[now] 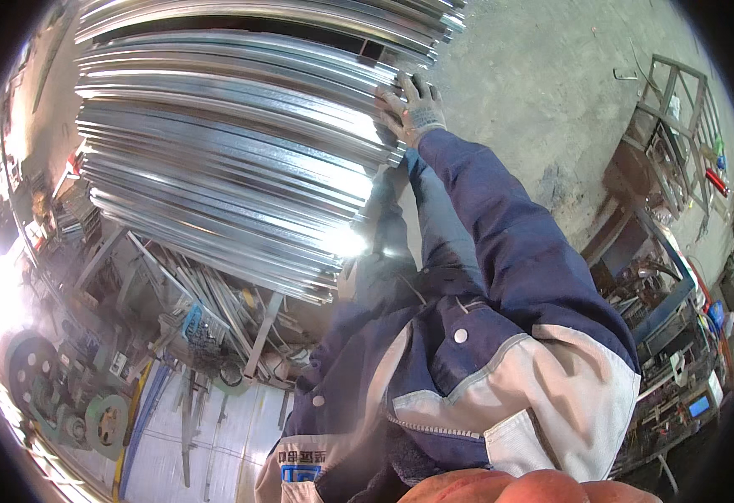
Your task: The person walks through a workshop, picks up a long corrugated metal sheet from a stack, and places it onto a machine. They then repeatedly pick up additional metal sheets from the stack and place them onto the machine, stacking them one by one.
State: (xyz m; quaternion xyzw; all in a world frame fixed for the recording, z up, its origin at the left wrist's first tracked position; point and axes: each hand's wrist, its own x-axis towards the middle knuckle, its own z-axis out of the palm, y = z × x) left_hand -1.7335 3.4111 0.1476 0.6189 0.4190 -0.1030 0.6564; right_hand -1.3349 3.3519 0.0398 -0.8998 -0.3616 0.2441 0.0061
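Note:
A large stack of long, shiny metal profiles (pixel 224 126) spans the upper left, its layers lying side by side with their ends toward me. My right hand (pixel 419 111), in a pale work glove, reaches forward to the far part of these ends. Its fingers are spread and rest against the edge of the profiles, gripping nothing that I can see. My left hand (pixel 348 282) is low at the near corner of the stack, beside the profile ends. Only a pale patch of it shows, and its fingers are hidden by glare and shadow.
Another bundle of profiles (pixel 300 15) lies beyond a dark gap. A metal frame rack (pixel 673 96) and a cluttered bench (pixel 661 310) stand at the right. Thin bars (pixel 203 289) lean below the stack. Machinery with round wheels (pixel 109 421) is at lower left.

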